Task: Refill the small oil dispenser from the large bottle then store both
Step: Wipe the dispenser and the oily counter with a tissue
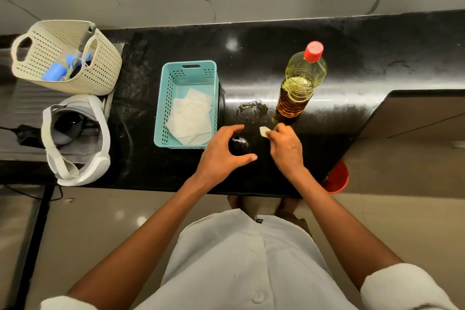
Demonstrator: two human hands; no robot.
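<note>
So the left hand [224,151] is wrapped round the small oil dispenser [239,145], thumb on the near side and fingers curving over the far side. It's a dark thing seen straight from above, so all you really get is its round black top. It stands on the black counter [377,58] close to the front edge. The right hand [286,146] is just beside it, not touching the left one, and its fingertips are pinching a little pale scrap [264,131]. Can't tell what that scrap is, could be tissue, could be a small cap.

Just behind the hands there's an oil puddle [251,108] shining on the counter. Right next to that puddle, on its right, the large bottle [302,83] stands upright with its red cap [313,51] on, yellow oil visible inside.

To the left of the dispenser sits a teal basket [166,98] with some white paper sheets [191,118] lying in the bottom. Further left, well apart, is a cream basket [100,65] with blue stuff in it, and a white and grey holder [100,158] in front of that. A red bucket [337,178] peeks out below the counter edge on the right
</note>
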